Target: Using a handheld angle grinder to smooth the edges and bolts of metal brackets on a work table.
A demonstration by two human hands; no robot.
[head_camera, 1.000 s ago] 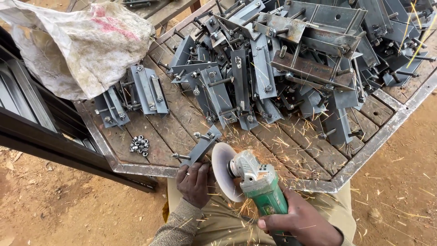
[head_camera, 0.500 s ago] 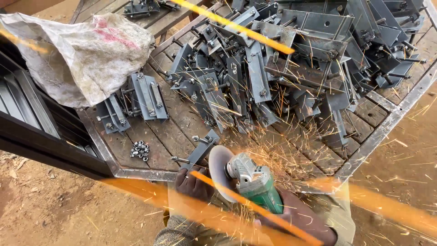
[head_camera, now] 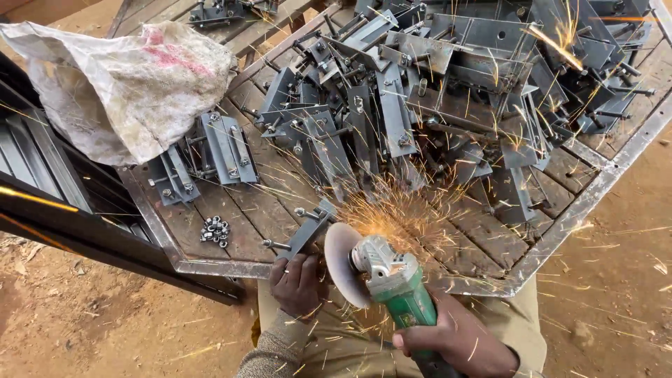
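Since half a second ago the big blurred streaks of spark across the head view have cleared, and the spray now fans up and right from the disc over the tabletop (head_camera: 210,210) toward the pile of metal brackets (head_camera: 434,105); the grinder sits in much the same spot. From the head camera, the left hand (head_camera: 299,283) has its grip clamped on the near end of a grey metal bracket (head_camera: 308,229), which lies at the near edge of the tabletop with bolts sticking out of it. The right hand (head_camera: 455,343) has its grip closed round the green body of an angle grinder (head_camera: 392,287), whose disc (head_camera: 339,262) stands just beside the bracket's right side, sparks bursting at that point. A small heap of nuts (head_camera: 215,231) lies left of the bracket, with two finished bracket sets (head_camera: 203,161) beyond it and a dirty white sack (head_camera: 126,84) at far left.
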